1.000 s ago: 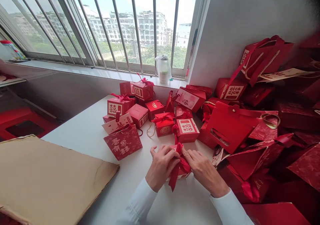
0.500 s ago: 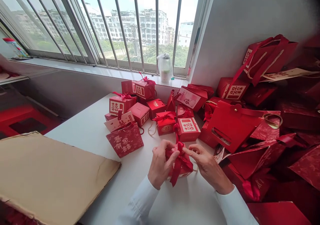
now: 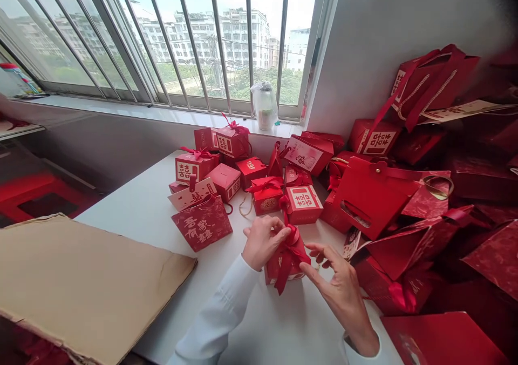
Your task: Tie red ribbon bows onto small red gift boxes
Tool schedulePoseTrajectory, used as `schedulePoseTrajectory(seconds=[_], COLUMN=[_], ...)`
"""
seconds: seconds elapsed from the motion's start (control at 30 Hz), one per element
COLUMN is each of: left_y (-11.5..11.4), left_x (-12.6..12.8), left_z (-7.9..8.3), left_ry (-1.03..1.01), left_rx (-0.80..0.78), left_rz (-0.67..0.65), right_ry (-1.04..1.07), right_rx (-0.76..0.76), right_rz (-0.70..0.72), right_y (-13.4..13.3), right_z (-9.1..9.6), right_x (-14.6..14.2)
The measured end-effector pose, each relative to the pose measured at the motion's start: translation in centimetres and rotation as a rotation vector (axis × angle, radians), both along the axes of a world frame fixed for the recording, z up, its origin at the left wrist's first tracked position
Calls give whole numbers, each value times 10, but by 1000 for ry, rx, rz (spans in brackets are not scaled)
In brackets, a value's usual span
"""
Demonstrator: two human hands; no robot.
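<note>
A small red gift box [image 3: 272, 270] stands on the white table in front of me, with a red ribbon [image 3: 285, 265] tied in a bow on its top. My left hand [image 3: 262, 243] is at the box's upper left, thumb and fingers pinching the ribbon near the knot. To the right of the box is my right hand [image 3: 339, 284], fingers apart and holding nothing; its fingertips come close to the box's right side. Part of the box top is hidden by the bow and my left hand.
Several red boxes [image 3: 224, 180] and a dark red bag [image 3: 204, 224] stand farther back on the table [image 3: 141, 192]. A heap of red bags [image 3: 370, 197] crowds the right side. Cardboard [image 3: 93, 284] overlaps the left edge. On the windowsill is a plastic-wrapped cup [image 3: 265, 108].
My right hand has let go of the bow and drawn back to the right and down, its fingers spreading. My left hand has shifted slightly up and stays on the ribbon.
</note>
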State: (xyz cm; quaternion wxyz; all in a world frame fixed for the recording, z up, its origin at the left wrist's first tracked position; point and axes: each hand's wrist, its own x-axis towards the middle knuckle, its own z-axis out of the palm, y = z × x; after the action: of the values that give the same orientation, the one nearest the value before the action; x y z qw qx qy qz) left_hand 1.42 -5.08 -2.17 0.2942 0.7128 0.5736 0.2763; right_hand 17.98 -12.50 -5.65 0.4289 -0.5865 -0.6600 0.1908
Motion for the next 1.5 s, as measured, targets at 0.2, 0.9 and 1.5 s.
schedulePoseTrajectory(seconds=[0.2,0.9,1.5], left_y=[0,-1,10], left_x=[-10,-3,-1], left_z=[2,6,-9], left_ry=[-141,-82,-268], left_rx=[-70,-104,-173], left_rz=[-14,-59,-44], right_ry=[-28,330,66], right_rx=[-31,-458,-384], right_rz=[-25,155,108], right_y=[2,9,8], right_z=[0,-6,4], right_x=[-9,3,-1])
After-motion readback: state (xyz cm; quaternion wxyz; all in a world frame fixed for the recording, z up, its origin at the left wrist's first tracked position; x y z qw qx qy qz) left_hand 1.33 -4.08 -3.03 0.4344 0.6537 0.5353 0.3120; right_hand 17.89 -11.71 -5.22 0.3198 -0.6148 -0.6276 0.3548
